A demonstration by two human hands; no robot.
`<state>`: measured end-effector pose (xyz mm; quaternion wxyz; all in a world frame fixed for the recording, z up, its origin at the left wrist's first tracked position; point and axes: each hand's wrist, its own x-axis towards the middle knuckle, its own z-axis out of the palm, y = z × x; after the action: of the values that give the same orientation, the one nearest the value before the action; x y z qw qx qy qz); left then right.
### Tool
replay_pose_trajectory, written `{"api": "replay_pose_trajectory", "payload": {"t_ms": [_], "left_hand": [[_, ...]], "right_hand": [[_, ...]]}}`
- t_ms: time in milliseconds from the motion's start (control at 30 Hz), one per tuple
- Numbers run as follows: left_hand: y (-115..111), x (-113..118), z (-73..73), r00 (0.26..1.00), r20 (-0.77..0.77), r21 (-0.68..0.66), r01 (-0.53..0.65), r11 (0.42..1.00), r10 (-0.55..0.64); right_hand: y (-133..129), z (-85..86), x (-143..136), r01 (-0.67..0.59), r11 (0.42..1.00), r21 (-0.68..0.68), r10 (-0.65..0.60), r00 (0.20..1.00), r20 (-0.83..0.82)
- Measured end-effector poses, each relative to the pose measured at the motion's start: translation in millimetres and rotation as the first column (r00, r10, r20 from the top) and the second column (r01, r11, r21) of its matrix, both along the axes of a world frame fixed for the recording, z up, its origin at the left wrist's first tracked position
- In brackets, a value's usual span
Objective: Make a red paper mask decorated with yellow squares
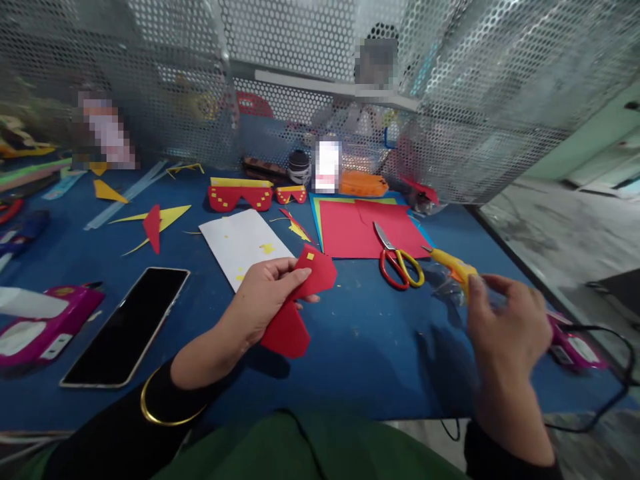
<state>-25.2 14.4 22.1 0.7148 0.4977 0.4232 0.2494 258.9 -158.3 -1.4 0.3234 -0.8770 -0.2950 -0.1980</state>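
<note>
My left hand (265,293) is closed around a red paper mask cutout (323,270), held above the blue table. One small yellow square sits near the cutout's top edge, and the middle is covered by my fingers. At the right, my right hand (510,327) grips a yellow glue gun (453,265) at its rear, its dark nozzle pointing left. Scissors (395,257) with one red and one yellow handle lie between my hands, overlapping red paper sheets (375,230). Left of those, a white sheet (245,243) bears yellow paper bits.
Finished-looking red paper masks (241,197) with yellow squares stand at the back. A phone (127,327) and a magenta tape dispenser (55,320) lie at left. Another magenta object (577,347) and a black cable (595,423) are at right. A perforated metal screen (300,40) borders the table.
</note>
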Motion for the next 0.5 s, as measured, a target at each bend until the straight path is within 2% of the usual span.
{"api": "replay_pose_trajectory", "payload": {"t_ms": [67, 100, 167, 267, 400, 433, 500], "left_hand": [[-1.5, 0.1, 0.9, 1.0, -0.002, 0.016, 0.007, 1.0, -0.007], [-2.1, 0.2, 1.5, 1.0, -0.001, 0.02, 0.009, 1.0, -0.009], [-2.9, 0.3, 2.9, 1.0, 0.005, 0.017, 0.016, 1.0, -0.016], [-3.2, -0.2, 4.0, 0.999, 0.024, 0.008, 0.02, 1.0, -0.02], [-2.9, -1.8, 2.7, 1.0, 0.027, -0.011, 0.01, 1.0, -0.01], [-2.8, -2.1, 2.1, 1.0, 0.027, -0.014, 0.01, 1.0, -0.01], [-2.6, -2.4, 1.0, 0.999, 0.035, -0.009, 0.011, 1.0, -0.01]], "right_hand": [[-10.3, 3.0, 28.8, 0.194, 0.965, -0.178, -0.217, 0.968, -0.127], [-12.0, 4.5, 41.7, 0.172, 0.936, -0.307, -0.255, 0.933, -0.253], [-9.4, 6.3, 61.1, 0.07, 0.922, -0.38, -0.233, 0.886, -0.402], [0.3, 4.8, 73.1, -0.021, 0.943, -0.333, -0.162, 0.845, -0.51], [2.2, -6.4, 76.3, 0.055, 0.968, -0.245, -0.185, 0.814, -0.55], [-0.3, -11.1, 77.2, 0.046, 0.982, -0.186, -0.145, 0.81, -0.568], [-7.7, -21.9, 78.0, -0.09, 0.995, 0.033, 0.093, 0.841, -0.532]]}}
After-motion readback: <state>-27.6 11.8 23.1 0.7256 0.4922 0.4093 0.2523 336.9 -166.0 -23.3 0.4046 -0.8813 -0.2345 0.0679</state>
